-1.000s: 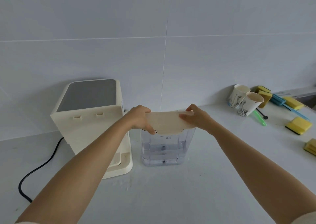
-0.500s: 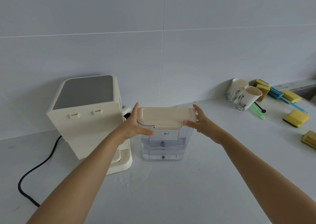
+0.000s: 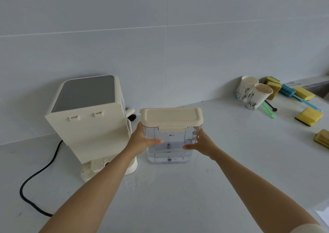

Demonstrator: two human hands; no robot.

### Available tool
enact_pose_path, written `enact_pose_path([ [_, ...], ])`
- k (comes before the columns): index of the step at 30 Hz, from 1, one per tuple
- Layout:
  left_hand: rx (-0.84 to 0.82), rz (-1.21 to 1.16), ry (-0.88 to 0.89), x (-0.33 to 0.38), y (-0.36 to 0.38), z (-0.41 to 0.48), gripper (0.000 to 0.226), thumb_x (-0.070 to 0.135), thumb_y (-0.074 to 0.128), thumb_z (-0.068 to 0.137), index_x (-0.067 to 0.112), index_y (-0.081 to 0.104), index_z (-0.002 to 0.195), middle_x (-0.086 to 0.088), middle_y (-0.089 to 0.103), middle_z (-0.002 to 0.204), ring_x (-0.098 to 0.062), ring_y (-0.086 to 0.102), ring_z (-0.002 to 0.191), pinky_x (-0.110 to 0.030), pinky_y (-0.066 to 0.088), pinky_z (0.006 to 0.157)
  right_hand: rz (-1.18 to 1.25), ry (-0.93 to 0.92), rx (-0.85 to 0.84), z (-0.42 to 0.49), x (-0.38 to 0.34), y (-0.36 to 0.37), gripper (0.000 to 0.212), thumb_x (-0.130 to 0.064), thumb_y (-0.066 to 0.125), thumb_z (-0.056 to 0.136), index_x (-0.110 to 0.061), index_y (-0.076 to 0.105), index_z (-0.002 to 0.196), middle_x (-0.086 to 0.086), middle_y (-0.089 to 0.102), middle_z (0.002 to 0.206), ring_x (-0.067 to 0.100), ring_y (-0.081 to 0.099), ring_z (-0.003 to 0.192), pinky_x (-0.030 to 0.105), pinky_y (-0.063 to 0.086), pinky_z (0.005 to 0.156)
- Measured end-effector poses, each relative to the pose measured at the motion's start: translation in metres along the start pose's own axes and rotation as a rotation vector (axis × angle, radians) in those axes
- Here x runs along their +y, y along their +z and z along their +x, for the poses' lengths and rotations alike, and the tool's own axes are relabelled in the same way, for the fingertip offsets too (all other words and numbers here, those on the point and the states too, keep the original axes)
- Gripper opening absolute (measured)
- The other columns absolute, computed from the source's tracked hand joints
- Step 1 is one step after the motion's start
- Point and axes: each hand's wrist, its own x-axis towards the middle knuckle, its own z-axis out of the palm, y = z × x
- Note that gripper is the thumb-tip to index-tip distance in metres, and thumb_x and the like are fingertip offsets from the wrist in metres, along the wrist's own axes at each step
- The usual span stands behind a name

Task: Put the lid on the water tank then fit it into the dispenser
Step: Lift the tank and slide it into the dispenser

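Note:
A clear water tank (image 3: 169,148) with some water in it stands on the white counter. Its cream lid (image 3: 170,117) sits flat on top, front tab hanging down. My left hand (image 3: 142,139) clasps the tank's left side, thumb across the front. My right hand (image 3: 201,143) clasps the right side the same way. The cream dispenser (image 3: 89,118) with a grey top stands just left of the tank, its back panel with two clips facing me. My left forearm crosses in front of its base.
A black power cord (image 3: 35,177) runs from the dispenser over the counter at left. Two paper cups (image 3: 254,94), yellow sponges (image 3: 308,116), a blue brush and a green straw lie at the far right. Water drops dot the counter near the tank.
The lid went from being held over the tank to lying flat on it. Both hands then slid down from the lid to the tank's sides.

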Motion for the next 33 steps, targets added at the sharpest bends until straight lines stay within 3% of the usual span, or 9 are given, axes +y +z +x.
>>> enact_pose_path([
  [6,0.022,0.072,0.010,0.002,-0.001,0.001,0.091,0.024,0.082,0.063,0.022,0.031,0.139,0.004,0.046,0.140,-0.017,0.039,0.131,-0.025,0.030,0.100,0.003,-0.020,-0.029,0.004,-0.005,-0.001,0.096,-0.008,0.079,0.061,-0.012,0.025,0.139,0.008,0.041,0.143,0.028,0.037,0.133,0.042,0.031,0.112],
  [11,0.006,0.067,-0.001,0.006,-0.004,-0.006,0.099,0.034,0.084,0.052,0.023,0.035,0.137,0.006,0.049,0.138,-0.015,0.041,0.131,-0.029,0.033,0.107,-0.007,-0.012,-0.027,-0.002,-0.011,0.000,0.092,-0.006,0.078,0.062,-0.009,0.027,0.138,0.009,0.041,0.142,0.028,0.036,0.132,0.040,0.031,0.110],
  [14,0.054,0.078,0.014,0.014,-0.015,-0.015,0.087,0.021,0.084,0.061,0.019,0.038,0.134,0.010,0.049,0.124,-0.013,0.044,0.119,-0.025,0.034,0.098,-0.013,-0.025,-0.038,-0.004,-0.023,0.003,0.088,-0.007,0.080,0.060,-0.008,0.032,0.135,0.008,0.045,0.138,0.027,0.040,0.129,0.041,0.035,0.109],
  [18,0.169,0.049,0.029,0.019,-0.045,-0.035,0.079,0.018,0.083,0.061,0.018,0.042,0.130,0.011,0.050,0.111,-0.011,0.045,0.109,-0.023,0.033,0.089,-0.041,-0.089,-0.108,-0.013,-0.061,0.012,0.074,-0.003,0.077,0.064,-0.009,0.038,0.126,-0.009,0.048,0.108,0.015,0.043,0.110,0.032,0.037,0.099],
  [21,0.201,0.076,0.009,0.024,-0.053,-0.047,0.082,0.026,0.084,0.058,0.021,0.043,0.129,0.011,0.052,0.120,-0.010,0.045,0.111,-0.024,0.035,0.089,-0.021,-0.118,-0.128,-0.028,-0.077,0.009,0.058,0.004,0.073,0.066,-0.020,0.037,0.105,-0.017,0.046,0.084,0.015,0.046,0.098,0.025,0.036,0.087],
  [26,0.248,0.099,0.004,0.034,-0.072,-0.068,0.073,0.031,0.085,0.055,0.021,0.053,0.119,0.005,0.065,0.115,-0.016,0.059,0.108,-0.030,0.045,0.089,-0.012,-0.153,-0.174,-0.035,-0.099,0.013,0.057,0.003,0.074,0.065,-0.018,0.040,0.105,-0.013,0.046,0.083,0.018,0.048,0.096,0.027,0.038,0.086],
  [30,0.330,0.069,-0.019,0.032,-0.105,-0.085,0.073,0.027,0.087,0.051,0.020,0.055,0.117,0.003,0.068,0.112,-0.017,0.062,0.106,-0.034,0.047,0.093,-0.001,-0.214,-0.241,-0.034,-0.125,0.037,0.054,0.005,0.072,0.067,-0.021,0.037,0.098,-0.015,0.047,0.080,0.007,0.053,0.080,0.016,0.042,0.073],
  [33,0.354,0.048,-0.027,0.028,-0.128,-0.095,0.077,0.026,0.087,0.049,0.018,0.055,0.119,0.004,0.067,0.111,-0.017,0.061,0.106,-0.031,0.047,0.089,-0.044,-0.228,-0.260,-0.027,-0.138,0.061,0.051,-0.001,0.076,0.063,-0.018,0.044,0.099,-0.009,0.056,0.087,0.014,0.058,0.092,0.028,0.042,0.087],
])
